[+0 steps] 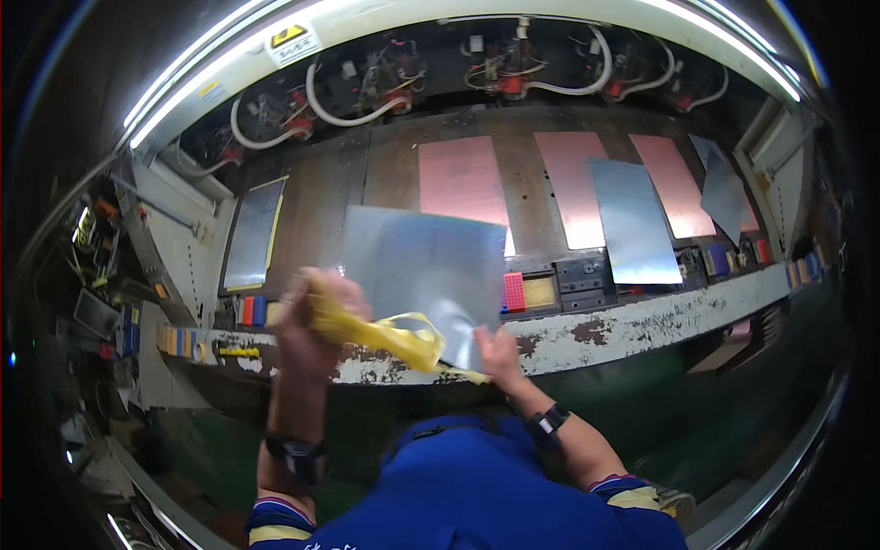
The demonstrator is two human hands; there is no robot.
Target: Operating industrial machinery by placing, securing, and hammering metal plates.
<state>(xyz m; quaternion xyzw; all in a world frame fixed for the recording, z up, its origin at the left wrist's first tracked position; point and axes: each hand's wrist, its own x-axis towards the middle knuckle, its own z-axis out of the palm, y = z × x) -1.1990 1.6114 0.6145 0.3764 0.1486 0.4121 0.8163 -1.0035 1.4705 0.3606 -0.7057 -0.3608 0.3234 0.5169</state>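
In front of me a grey metal sheet [417, 261] is held up, tilted, over the machine's front edge. My right hand [497, 353] grips its lower right corner between thumb and fingers. My left hand [316, 307], smeared by motion, is closed on a crumpled strip of yellow tape [376, 337]. The strip runs from that hand across to the sheet's lower edge by my right hand, looped in the middle. Behind the sheet lies a pink copper-coloured panel [463, 179], partly hidden.
More pink panels [568, 179] [669, 179] lie on the dark bed, with grey sheets [637, 220] [724, 192] overlapping them. A yellow-edged grey sheet [254, 234] lies left. A worn white rail [642, 323] fronts the bed; red tool heads with white hoses [513, 82] line the back.
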